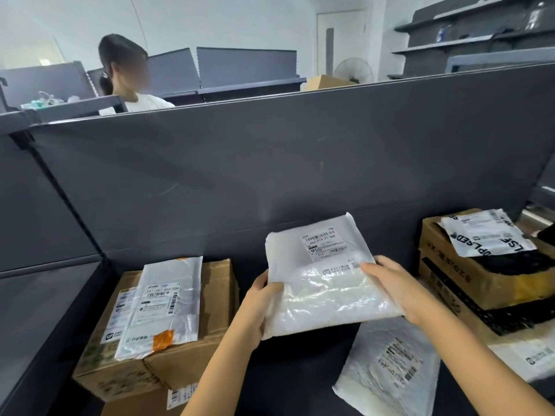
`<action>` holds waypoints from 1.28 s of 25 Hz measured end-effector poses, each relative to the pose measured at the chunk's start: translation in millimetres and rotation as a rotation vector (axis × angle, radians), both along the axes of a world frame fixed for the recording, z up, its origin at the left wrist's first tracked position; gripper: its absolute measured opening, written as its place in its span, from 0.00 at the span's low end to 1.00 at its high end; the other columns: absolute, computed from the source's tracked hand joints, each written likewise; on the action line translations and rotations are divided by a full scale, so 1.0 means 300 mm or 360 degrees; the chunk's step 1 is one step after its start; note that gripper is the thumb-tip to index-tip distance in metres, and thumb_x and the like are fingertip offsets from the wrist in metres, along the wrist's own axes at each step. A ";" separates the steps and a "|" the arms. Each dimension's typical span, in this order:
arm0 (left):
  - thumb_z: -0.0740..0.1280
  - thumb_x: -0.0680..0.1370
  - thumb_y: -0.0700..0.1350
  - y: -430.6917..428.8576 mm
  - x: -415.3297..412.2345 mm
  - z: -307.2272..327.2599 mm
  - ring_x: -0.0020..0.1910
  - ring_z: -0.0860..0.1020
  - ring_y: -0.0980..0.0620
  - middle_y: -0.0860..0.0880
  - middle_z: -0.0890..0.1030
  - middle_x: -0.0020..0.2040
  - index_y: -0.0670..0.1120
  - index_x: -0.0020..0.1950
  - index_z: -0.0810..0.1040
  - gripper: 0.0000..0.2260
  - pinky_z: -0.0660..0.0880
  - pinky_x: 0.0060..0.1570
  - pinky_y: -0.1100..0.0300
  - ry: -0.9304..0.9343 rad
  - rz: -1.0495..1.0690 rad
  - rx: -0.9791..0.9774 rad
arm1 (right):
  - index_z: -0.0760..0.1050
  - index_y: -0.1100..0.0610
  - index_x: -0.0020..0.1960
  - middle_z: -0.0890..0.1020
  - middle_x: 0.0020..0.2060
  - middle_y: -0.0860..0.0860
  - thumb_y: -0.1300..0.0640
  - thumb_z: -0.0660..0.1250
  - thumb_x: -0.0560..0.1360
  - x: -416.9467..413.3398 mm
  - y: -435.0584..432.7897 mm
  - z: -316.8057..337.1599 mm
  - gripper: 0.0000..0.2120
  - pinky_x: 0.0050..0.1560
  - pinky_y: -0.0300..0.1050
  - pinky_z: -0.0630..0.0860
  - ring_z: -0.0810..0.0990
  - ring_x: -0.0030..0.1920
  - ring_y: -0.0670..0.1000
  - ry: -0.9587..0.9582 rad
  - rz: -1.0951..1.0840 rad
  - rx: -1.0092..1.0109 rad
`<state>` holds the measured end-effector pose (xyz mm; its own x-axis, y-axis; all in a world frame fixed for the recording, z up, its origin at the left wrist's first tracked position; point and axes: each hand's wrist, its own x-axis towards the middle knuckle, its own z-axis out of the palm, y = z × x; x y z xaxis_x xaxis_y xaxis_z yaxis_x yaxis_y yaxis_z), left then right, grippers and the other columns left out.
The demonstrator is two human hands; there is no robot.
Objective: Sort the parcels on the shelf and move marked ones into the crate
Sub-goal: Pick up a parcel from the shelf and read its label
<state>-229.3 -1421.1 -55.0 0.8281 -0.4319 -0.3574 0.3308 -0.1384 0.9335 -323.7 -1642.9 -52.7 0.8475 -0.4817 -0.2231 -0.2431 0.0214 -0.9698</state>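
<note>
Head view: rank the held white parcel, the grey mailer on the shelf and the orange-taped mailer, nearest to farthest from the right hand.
1. The held white parcel: the right hand holds its right edge.
2. The grey mailer: flat on the shelf, just below that hand.
3. The orange-taped mailer: far left, on the cardboard box.

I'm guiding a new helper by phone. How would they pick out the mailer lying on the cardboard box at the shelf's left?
On the dark grey shelf, find the cardboard box at the left end. A flat white mailer lies on top of it. Unlike the held white parcel or the translucent bag lower right, it carries an orange patch near its lower edge.
</note>
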 end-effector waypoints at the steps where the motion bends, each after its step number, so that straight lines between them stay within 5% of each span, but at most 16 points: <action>1: 0.63 0.76 0.43 0.007 0.003 -0.002 0.49 0.82 0.48 0.49 0.81 0.55 0.53 0.71 0.65 0.23 0.79 0.41 0.57 -0.0096 0.0001 0.0012 | 0.77 0.54 0.49 0.84 0.41 0.51 0.54 0.63 0.77 -0.001 0.001 -0.016 0.06 0.40 0.45 0.78 0.83 0.40 0.52 0.0002 -0.0012 0.0028; 6: 0.65 0.75 0.43 0.007 -0.016 -0.019 0.61 0.77 0.54 0.54 0.76 0.65 0.61 0.72 0.61 0.28 0.76 0.61 0.52 -0.0684 -0.0045 0.0049 | 0.75 0.58 0.61 0.83 0.51 0.55 0.62 0.59 0.78 0.018 0.033 -0.111 0.13 0.48 0.49 0.77 0.82 0.50 0.55 -0.0061 -0.0076 0.0218; 9: 0.64 0.74 0.43 0.014 -0.011 -0.059 0.62 0.75 0.58 0.60 0.74 0.65 0.65 0.70 0.61 0.28 0.74 0.62 0.56 -0.0826 -0.0066 0.0072 | 0.76 0.52 0.57 0.83 0.52 0.52 0.64 0.59 0.78 0.014 0.047 -0.126 0.13 0.56 0.52 0.76 0.81 0.52 0.53 -0.0155 -0.0150 0.0114; 17: 0.61 0.77 0.35 0.007 0.017 -0.176 0.53 0.79 0.55 0.50 0.78 0.59 0.58 0.72 0.61 0.28 0.75 0.46 0.65 -0.0610 0.0114 0.0162 | 0.73 0.44 0.51 0.82 0.50 0.49 0.63 0.62 0.77 -0.004 0.082 -0.155 0.13 0.57 0.49 0.75 0.81 0.51 0.49 -0.0252 -0.0118 -0.0149; 22: 0.58 0.76 0.35 0.017 0.011 -0.267 0.40 0.77 0.62 0.58 0.78 0.55 0.62 0.71 0.59 0.30 0.73 0.38 0.69 -0.0453 0.0019 0.0301 | 0.74 0.48 0.51 0.81 0.51 0.47 0.64 0.62 0.77 0.007 0.090 -0.258 0.12 0.60 0.47 0.72 0.79 0.53 0.49 -0.0109 -0.0090 -0.0132; 25: 0.56 0.75 0.34 0.027 0.001 -0.339 0.42 0.77 0.59 0.53 0.73 0.66 0.57 0.75 0.56 0.32 0.71 0.35 0.70 -0.0351 -0.0043 0.0477 | 0.73 0.52 0.56 0.81 0.52 0.51 0.63 0.62 0.76 0.020 0.095 -0.356 0.11 0.60 0.49 0.73 0.78 0.55 0.52 0.0104 -0.0048 -0.0120; 28: 0.58 0.78 0.40 0.036 -0.015 -0.431 0.70 0.66 0.46 0.44 0.60 0.75 0.47 0.77 0.50 0.30 0.68 0.62 0.61 -0.0343 -0.0120 0.0866 | 0.73 0.51 0.57 0.81 0.49 0.50 0.61 0.63 0.76 0.034 0.130 -0.466 0.11 0.60 0.54 0.74 0.80 0.53 0.54 0.0341 -0.0026 -0.0092; 32: 0.58 0.79 0.51 0.058 -0.056 -0.557 0.76 0.50 0.39 0.40 0.49 0.76 0.48 0.78 0.39 0.35 0.54 0.73 0.50 -0.0403 -0.0328 0.1213 | 0.71 0.55 0.62 0.79 0.55 0.53 0.63 0.62 0.76 0.061 0.201 -0.599 0.15 0.54 0.48 0.74 0.78 0.54 0.55 0.0523 -0.0046 0.0036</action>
<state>-246.3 -1403.8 -222.2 0.8536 -0.2985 -0.4270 0.0220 -0.7982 0.6020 -305.3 -1582.8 -232.5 0.7144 -0.4965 -0.4932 -0.5418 0.0536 -0.8388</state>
